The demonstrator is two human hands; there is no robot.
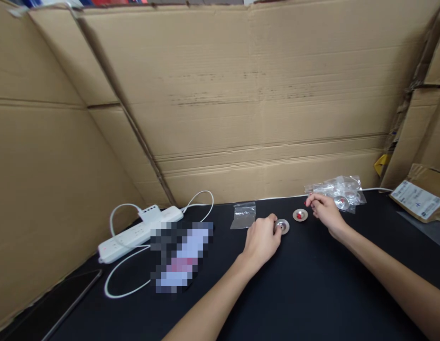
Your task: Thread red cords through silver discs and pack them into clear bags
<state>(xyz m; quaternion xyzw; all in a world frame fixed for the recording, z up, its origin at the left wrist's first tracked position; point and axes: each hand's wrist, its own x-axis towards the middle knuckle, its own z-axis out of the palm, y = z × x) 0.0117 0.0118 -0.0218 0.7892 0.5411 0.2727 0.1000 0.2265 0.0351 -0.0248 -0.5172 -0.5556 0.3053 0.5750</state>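
Note:
My left hand (pixel 261 239) is closed on the near-left rim of a small round metal dish (pixel 284 227) with a dark hole at its centre. The dish rests on the black table. To its right lies a second metal dish (pixel 305 215) with small red pieces (pixel 299 215) in it. Just beyond that dish, my right hand (pixel 325 211) is raised in a pinch, and a small red piece (pixel 305 203) shows at its fingertips. Behind the right hand is another metal dish (pixel 342 203) with red in its middle, beside or under clear plastic bags (pixel 342 187).
An empty clear bag (pixel 243 215) lies left of the dishes. Further left are a white power strip (pixel 124 240), a looping white cable (pixel 111 294) and a pixelated phone-like object (pixel 184 258). Cardboard walls (pixel 220 94) enclose the table. A labelled package (pixel 418 199) sits at the right.

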